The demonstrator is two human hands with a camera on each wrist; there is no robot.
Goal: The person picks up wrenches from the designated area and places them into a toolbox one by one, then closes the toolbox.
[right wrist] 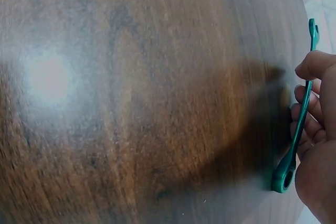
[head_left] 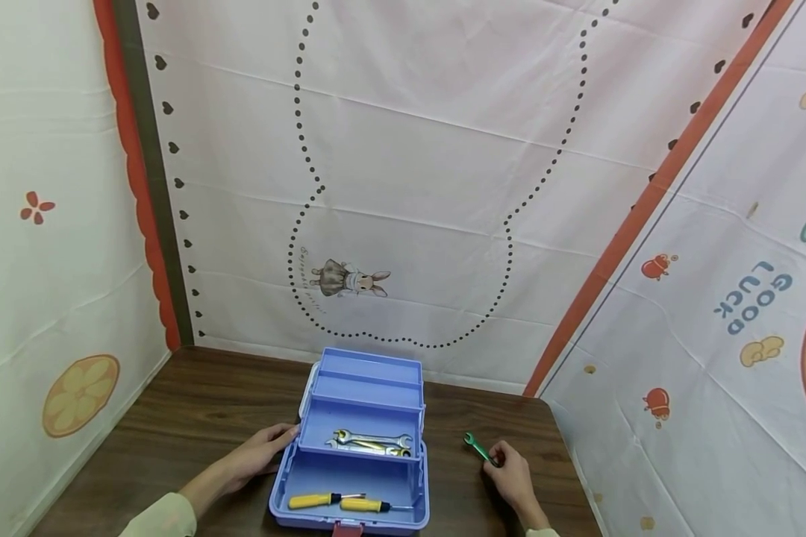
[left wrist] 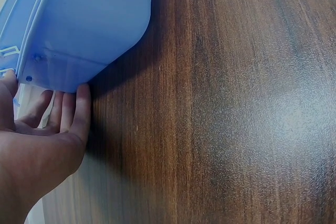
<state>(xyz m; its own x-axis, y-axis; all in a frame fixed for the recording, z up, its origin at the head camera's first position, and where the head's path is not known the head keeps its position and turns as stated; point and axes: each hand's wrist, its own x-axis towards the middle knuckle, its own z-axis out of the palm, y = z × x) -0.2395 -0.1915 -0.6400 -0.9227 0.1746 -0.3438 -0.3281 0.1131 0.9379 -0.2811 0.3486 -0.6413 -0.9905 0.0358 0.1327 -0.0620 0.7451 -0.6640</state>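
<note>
A blue plastic toolbox (head_left: 282, 477) stands open on the table, its tiered trays raised at the back. My left hand (head_left: 255, 456) holds its left rear corner, thumb at the rim and fingers against the wall lower down, as the left wrist view shows. To the right of the box, my right hand (head_left: 510, 477) pinches a green combination wrench (right wrist: 300, 124) between thumb and fingers. The wrench's open end points away, and its ring end lies near the palm. Several silver wrenches (head_left: 376, 438) lie in the lower raised tray. Two yellow-handled screwdrivers (head_left: 312, 500) rest in the box's bottom.
The dark wood-grain table (head_left: 242, 388) carries the toolbox near its front middle. Printed cloth (head_left: 410, 261) hangs behind the table and along both sides. A red latch (head_left: 347, 529) sticks out at the box's front edge.
</note>
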